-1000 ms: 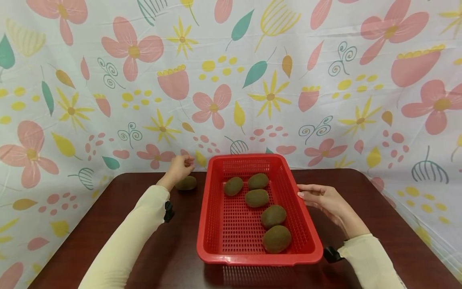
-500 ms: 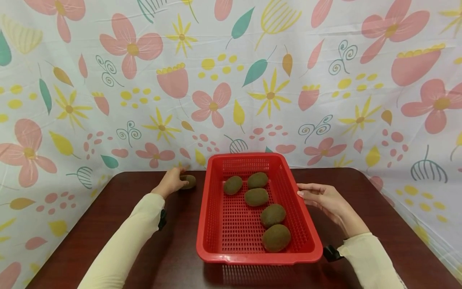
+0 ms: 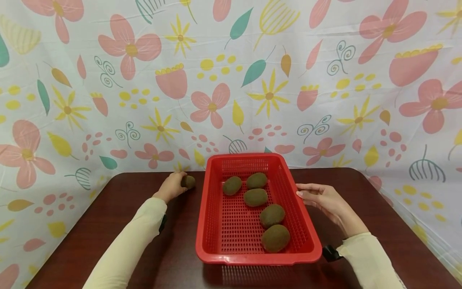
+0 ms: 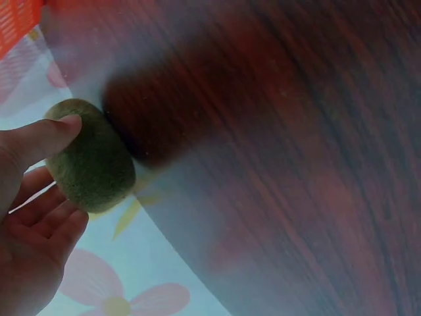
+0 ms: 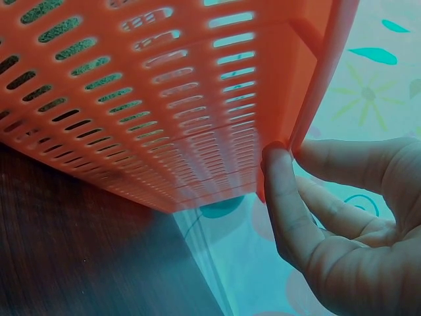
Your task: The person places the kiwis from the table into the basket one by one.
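My left hand (image 3: 171,187) holds a brown kiwi (image 3: 189,182) at the back of the table, left of a red plastic basket (image 3: 202,224). In the left wrist view the thumb lies over the near side of the fuzzy fruit, and the other fingers of the hand (image 4: 33,243) curl round its far side. My right hand (image 3: 327,200) pinches the basket's right rim; the right wrist view has thumb and fingers of the hand (image 5: 348,224) meeting at that rim. Several kiwis lie inside, among them a front one (image 3: 276,238) and a back-left one (image 3: 232,186).
A dark, glossy wooden table (image 3: 97,233) carries the basket. Behind it hangs a white cloth (image 3: 231,140) with a floral print, close to the table's back edge. Slots pierce the basket's side wall (image 5: 151,99).
The left hand has come down from above the kiwi outside the basket, moved slightly left, and taken hold of it. The right hand and basket have stayed put.
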`<state>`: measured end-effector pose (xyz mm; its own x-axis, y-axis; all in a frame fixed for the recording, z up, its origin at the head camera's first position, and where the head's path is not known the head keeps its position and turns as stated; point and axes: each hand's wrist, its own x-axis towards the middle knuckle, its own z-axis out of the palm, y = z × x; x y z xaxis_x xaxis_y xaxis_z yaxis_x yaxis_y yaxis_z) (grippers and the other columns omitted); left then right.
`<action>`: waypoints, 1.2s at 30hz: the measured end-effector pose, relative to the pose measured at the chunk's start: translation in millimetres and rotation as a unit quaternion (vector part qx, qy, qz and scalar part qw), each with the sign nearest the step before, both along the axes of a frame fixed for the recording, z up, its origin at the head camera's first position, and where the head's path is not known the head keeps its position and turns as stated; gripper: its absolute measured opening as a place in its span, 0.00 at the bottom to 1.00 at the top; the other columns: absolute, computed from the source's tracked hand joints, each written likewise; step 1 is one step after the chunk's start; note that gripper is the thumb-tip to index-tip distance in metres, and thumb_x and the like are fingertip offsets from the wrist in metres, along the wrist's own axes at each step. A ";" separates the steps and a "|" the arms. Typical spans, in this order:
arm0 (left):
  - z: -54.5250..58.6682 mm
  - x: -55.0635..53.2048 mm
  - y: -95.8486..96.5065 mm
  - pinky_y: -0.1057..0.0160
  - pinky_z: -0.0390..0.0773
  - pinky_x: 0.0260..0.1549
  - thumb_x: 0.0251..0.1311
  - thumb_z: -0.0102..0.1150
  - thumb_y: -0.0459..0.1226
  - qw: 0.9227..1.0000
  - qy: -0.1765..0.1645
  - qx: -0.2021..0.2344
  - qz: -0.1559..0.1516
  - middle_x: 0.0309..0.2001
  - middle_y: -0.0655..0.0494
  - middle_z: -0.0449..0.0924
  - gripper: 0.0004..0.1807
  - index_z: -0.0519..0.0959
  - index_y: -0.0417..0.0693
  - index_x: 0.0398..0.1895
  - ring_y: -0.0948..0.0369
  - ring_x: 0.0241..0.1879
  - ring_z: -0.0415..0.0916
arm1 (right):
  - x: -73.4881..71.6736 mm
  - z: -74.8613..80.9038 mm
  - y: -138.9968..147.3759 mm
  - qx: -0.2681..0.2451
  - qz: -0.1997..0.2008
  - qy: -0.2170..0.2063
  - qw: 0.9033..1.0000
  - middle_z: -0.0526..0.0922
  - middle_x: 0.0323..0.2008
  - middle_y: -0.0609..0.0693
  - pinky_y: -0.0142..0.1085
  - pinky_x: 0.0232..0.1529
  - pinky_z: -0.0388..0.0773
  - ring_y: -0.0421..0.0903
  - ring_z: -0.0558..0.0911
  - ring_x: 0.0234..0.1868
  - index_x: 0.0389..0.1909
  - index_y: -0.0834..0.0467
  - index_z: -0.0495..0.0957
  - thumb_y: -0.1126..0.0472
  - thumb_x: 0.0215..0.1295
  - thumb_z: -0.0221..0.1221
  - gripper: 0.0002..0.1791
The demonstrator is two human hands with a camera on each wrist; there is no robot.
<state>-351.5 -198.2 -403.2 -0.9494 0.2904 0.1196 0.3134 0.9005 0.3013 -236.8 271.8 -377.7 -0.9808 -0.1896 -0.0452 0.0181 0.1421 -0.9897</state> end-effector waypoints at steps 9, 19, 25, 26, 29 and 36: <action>-10.4 -1.8 4.3 0.46 0.76 0.47 0.50 0.71 0.30 0.996 0.060 -0.072 -0.004 0.52 0.35 0.73 0.28 0.73 0.30 0.55 0.41 0.54 0.72 | 0.8 0.1 0.2 -0.002 0.001 -0.001 1.000 0.85 0.43 0.49 0.37 0.47 0.80 0.45 0.85 0.42 0.64 0.73 0.65 0.60 0.66 0.61 0.31; -8.8 0.3 10.0 0.46 0.78 0.43 0.49 0.72 0.29 0.993 0.070 -0.092 0.011 0.50 0.37 0.74 0.26 0.73 0.32 0.52 0.42 0.51 0.74 | -1.0 -2.0 1.9 -0.003 0.004 0.000 1.000 0.85 0.44 0.50 0.37 0.46 0.80 0.44 0.85 0.42 0.65 0.72 0.64 0.60 0.67 0.60 0.31; -6.0 -0.4 7.7 0.47 0.78 0.43 0.50 0.71 0.29 0.997 0.043 -0.061 0.012 0.50 0.37 0.74 0.25 0.74 0.31 0.52 0.42 0.50 0.75 | -0.6 -2.0 1.9 -0.003 0.001 -0.006 1.000 0.85 0.44 0.49 0.36 0.46 0.81 0.44 0.85 0.42 0.65 0.72 0.64 0.60 0.67 0.60 0.31; -4.9 -0.7 6.7 0.47 0.78 0.44 0.50 0.71 0.30 0.998 0.036 -0.054 0.012 0.50 0.37 0.75 0.25 0.74 0.31 0.52 0.42 0.49 0.75 | -0.4 -1.8 1.8 -0.003 0.001 -0.006 1.000 0.85 0.44 0.49 0.36 0.46 0.80 0.44 0.85 0.42 0.65 0.72 0.64 0.60 0.67 0.60 0.31; 0.2 -1.9 3.8 0.47 0.77 0.44 0.51 0.70 0.30 0.999 0.020 -0.028 0.012 0.49 0.38 0.76 0.25 0.75 0.31 0.52 0.42 0.48 0.76 | -0.5 -1.3 2.0 -0.001 0.002 -0.004 1.000 0.85 0.44 0.49 0.37 0.46 0.80 0.44 0.85 0.43 0.65 0.72 0.64 0.60 0.66 0.60 0.32; 17.1 -1.1 -0.7 0.46 0.75 0.49 0.52 0.71 0.33 1.000 -0.012 0.015 0.013 0.54 0.33 0.75 0.29 0.74 0.29 0.57 0.40 0.53 0.73 | 0.0 0.0 1.9 0.006 -0.001 -0.006 1.000 0.85 0.44 0.48 0.38 0.47 0.80 0.44 0.85 0.43 0.65 0.71 0.65 0.59 0.66 0.61 0.32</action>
